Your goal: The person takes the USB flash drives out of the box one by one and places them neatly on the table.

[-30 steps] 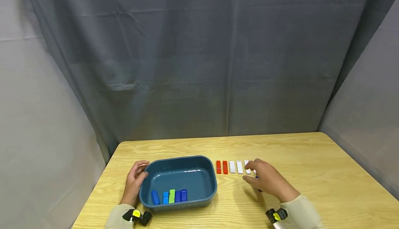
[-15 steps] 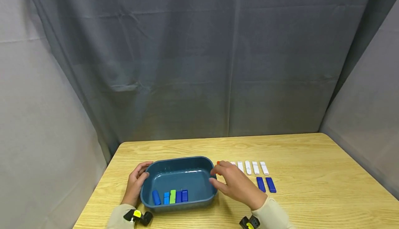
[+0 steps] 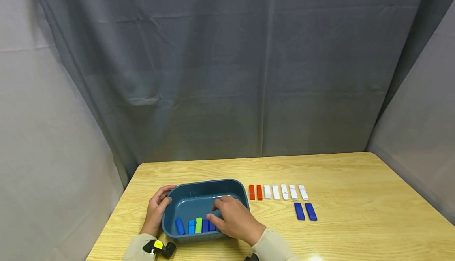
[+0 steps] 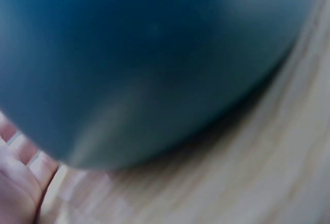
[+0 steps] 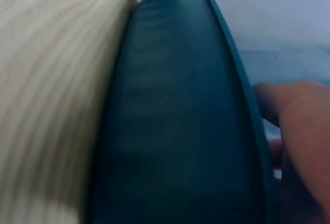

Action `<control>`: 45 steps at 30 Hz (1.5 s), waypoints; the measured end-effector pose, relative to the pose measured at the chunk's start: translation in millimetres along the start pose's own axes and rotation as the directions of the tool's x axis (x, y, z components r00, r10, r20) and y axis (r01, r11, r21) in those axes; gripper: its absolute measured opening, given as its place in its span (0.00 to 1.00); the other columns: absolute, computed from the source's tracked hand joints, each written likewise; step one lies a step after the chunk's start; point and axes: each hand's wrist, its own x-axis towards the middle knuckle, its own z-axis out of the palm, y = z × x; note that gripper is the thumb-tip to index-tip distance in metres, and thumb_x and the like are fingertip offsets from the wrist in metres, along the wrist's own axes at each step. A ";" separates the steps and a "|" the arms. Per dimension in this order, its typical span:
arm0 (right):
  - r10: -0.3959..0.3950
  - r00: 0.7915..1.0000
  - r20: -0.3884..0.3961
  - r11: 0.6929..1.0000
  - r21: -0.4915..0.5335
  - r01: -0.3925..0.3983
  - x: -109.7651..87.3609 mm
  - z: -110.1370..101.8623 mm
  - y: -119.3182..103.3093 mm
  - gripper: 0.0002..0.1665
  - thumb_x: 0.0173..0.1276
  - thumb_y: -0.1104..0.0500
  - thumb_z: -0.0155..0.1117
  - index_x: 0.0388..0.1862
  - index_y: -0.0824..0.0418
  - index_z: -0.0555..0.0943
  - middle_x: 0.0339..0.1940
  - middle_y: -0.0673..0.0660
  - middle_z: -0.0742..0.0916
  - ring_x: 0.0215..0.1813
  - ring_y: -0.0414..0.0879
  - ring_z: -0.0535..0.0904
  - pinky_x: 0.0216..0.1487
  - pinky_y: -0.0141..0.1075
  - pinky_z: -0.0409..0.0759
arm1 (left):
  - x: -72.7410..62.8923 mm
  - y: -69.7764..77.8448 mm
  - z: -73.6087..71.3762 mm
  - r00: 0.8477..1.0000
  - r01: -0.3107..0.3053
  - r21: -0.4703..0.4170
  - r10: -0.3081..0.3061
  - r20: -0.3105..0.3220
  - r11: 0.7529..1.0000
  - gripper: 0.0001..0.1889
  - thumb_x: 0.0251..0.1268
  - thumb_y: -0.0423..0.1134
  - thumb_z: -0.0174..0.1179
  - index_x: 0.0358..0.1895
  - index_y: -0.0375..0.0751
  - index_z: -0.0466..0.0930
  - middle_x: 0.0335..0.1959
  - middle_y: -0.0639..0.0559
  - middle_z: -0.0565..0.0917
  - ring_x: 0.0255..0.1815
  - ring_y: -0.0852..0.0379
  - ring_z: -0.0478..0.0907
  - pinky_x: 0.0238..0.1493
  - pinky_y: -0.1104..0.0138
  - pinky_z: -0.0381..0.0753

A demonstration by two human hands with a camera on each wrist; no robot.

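Note:
My left hand [image 3: 156, 211] rests against the left end of a dark teal basin [image 3: 227, 182], thumb at the rim and fingers along the outer wall. In the left wrist view, its fingers [image 4: 20, 152] touch the basin's outside. My right hand [image 3: 234, 218] reaches over the near right side into the basin, thumb and forefinger apart, with nothing visible between them. Below it lie two dark blue USB sticks [image 3: 205, 225], the right one partly hidden. Left of these are a green stick [image 3: 198, 225], a light blue stick [image 3: 191, 227] and a rounded blue stick [image 3: 179, 226].
Right of the basin, two red sticks [image 3: 251, 192] and several white sticks [image 3: 275, 192] form a row on the wooden table [image 3: 355, 198]. Two dark blue sticks [image 3: 299, 211] lie nearer, under the row's right end. A grey curtain [image 3: 263, 75] hangs behind.
My right hand has moved left from beside the two dark blue sticks on the table, over the rim and into the basin. The left hand stays at the basin's left end.

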 end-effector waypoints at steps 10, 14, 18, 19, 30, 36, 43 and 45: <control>0.069 0.995 0.076 0.997 0.035 -0.072 5.4 16.9 -13.4 0.23 0.72 0.39 0.51 0.34 0.54 0.83 0.28 0.44 0.82 0.32 0.37 0.73 0.36 0.34 0.74 | -0.2 0.5 -0.4 0.999 0.033 0.028 -0.033 -0.008 0.999 0.20 0.64 0.26 0.49 0.59 0.37 0.75 0.55 0.40 0.80 0.52 0.55 0.77 0.50 0.72 0.73; 0.066 0.991 0.114 0.996 0.056 -0.073 5.9 18.2 -13.4 0.25 0.73 0.38 0.47 0.31 0.52 0.82 0.22 0.40 0.78 0.28 0.35 0.71 0.30 0.32 0.71 | -1.0 2.6 -1.8 0.998 0.054 0.030 -0.054 -0.019 0.998 0.20 0.65 0.26 0.49 0.60 0.39 0.75 0.56 0.41 0.79 0.53 0.55 0.76 0.50 0.72 0.72; 0.064 0.986 0.153 0.996 0.057 -0.073 5.5 18.6 -13.9 0.27 0.74 0.37 0.44 0.32 0.52 0.82 0.19 0.40 0.76 0.26 0.35 0.70 0.28 0.32 0.70 | -2.5 4.1 -2.7 0.997 0.074 0.030 -0.073 -0.022 0.997 0.21 0.66 0.26 0.48 0.61 0.40 0.74 0.57 0.41 0.79 0.54 0.55 0.76 0.51 0.72 0.72; 0.067 0.984 0.162 0.995 0.057 -0.077 5.4 18.6 -14.0 0.27 0.74 0.37 0.43 0.32 0.52 0.82 0.19 0.40 0.76 0.25 0.35 0.70 0.28 0.32 0.70 | -2.7 4.5 -2.8 0.997 0.078 0.032 -0.078 -0.022 0.996 0.21 0.66 0.27 0.48 0.61 0.40 0.74 0.57 0.41 0.78 0.54 0.55 0.76 0.51 0.72 0.72; 0.065 0.979 0.194 0.997 0.032 -0.073 6.7 21.2 -12.0 0.25 0.74 0.39 0.44 0.33 0.50 0.83 0.24 0.41 0.79 0.30 0.36 0.75 0.34 0.37 0.74 | -1.9 6.0 -1.6 0.996 0.090 0.031 -0.089 -0.020 0.995 0.20 0.66 0.27 0.48 0.61 0.40 0.74 0.57 0.42 0.79 0.54 0.54 0.76 0.51 0.72 0.71; 0.047 0.980 0.195 0.998 0.029 -0.053 4.7 18.8 -11.7 0.25 0.74 0.38 0.44 0.35 0.48 0.84 0.29 0.40 0.82 0.37 0.37 0.78 0.40 0.38 0.76 | -1.3 4.5 -0.9 0.996 0.086 0.025 -0.085 -0.017 0.996 0.20 0.66 0.27 0.48 0.60 0.39 0.74 0.56 0.41 0.79 0.53 0.54 0.76 0.51 0.72 0.72; 0.037 0.982 0.184 0.999 0.028 -0.043 4.5 18.2 -11.9 0.27 0.74 0.38 0.44 0.40 0.49 0.87 0.32 0.42 0.81 0.33 0.34 0.75 0.37 0.34 0.76 | -0.1 3.3 0.2 0.998 0.066 0.030 -0.065 -0.018 0.997 0.20 0.64 0.26 0.48 0.59 0.39 0.75 0.54 0.40 0.80 0.52 0.54 0.77 0.49 0.72 0.73; 0.043 0.981 0.188 0.998 0.036 -0.051 4.6 18.3 -11.5 0.27 0.74 0.38 0.44 0.39 0.50 0.87 0.31 0.42 0.80 0.31 0.34 0.73 0.35 0.33 0.75 | 0.1 3.4 0.5 0.998 0.068 0.037 -0.067 -0.019 0.997 0.20 0.64 0.26 0.48 0.58 0.39 0.75 0.54 0.40 0.80 0.51 0.54 0.77 0.49 0.71 0.73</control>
